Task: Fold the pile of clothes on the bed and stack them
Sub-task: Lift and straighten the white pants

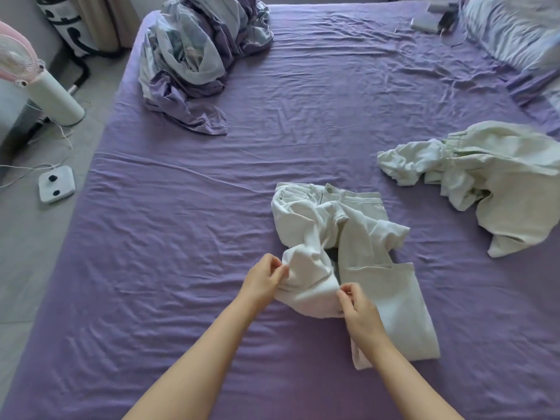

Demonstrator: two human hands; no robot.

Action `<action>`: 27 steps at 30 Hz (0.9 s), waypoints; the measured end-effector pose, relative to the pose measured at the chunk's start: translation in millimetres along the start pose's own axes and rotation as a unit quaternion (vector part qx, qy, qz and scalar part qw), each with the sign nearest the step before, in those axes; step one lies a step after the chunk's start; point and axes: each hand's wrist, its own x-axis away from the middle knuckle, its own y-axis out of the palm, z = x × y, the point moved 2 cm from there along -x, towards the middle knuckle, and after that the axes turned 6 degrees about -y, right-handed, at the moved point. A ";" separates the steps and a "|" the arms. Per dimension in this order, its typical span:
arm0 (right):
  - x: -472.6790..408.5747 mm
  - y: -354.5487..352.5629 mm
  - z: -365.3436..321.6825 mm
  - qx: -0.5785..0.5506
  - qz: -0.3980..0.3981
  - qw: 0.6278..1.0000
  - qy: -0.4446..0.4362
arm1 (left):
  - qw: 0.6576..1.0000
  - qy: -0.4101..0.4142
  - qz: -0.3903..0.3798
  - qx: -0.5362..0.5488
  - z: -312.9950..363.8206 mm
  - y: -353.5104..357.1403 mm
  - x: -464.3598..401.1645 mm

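1. On the purple bed [181, 268], nothing is folded or stacked yet as far as I can see — you're on the first garment, by my read.
2. The white trousers [342, 234] lie mid-bed just ahead of you, waistband at the far end. One leg is laid roughly flat along the right; the other is bunched and twisted at the near left.
3. Your left hand [262, 280] pinches the bunched leg's left edge, fingers curled tight on the cloth.
4. Your right hand [359, 310] pinches the same bunched leg's near right edge, thumb and fingertips closed on the fabric.
5. Still to do: straighten that leg, lay it on the other, fold the trousers down.
6. The pale heap of clothes [485, 177] sits well apart to the right — unfolded, untouched.
7. The purple-grey bundle [197, 62] at the far left looks like bedding; can't tell if it counts.
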 end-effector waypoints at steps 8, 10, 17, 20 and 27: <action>-7.2 -75.7 -80.7 -0.236 0.089 0.966 0.054 | 0.967 0.062 -0.121 0.214 93.0 -47.7 66.2; -9.7 -93.1 -93.9 -0.310 0.089 0.944 0.073 | 0.957 0.086 -0.155 0.228 102.1 -54.0 77.3; 10.7 -127.4 -127.3 -0.461 0.080 0.881 0.077 | 0.958 0.097 -0.093 0.254 131.9 -22.4 116.6; 21.0 -135.2 -129.2 -0.474 0.097 0.870 0.095 | 0.977 0.160 0.119 0.074 143.7 -4.1 130.4; 34.8 -141.8 -139.2 -0.477 0.062 0.867 0.130 | 0.880 0.381 0.246 -0.140 140.9 41.0 169.2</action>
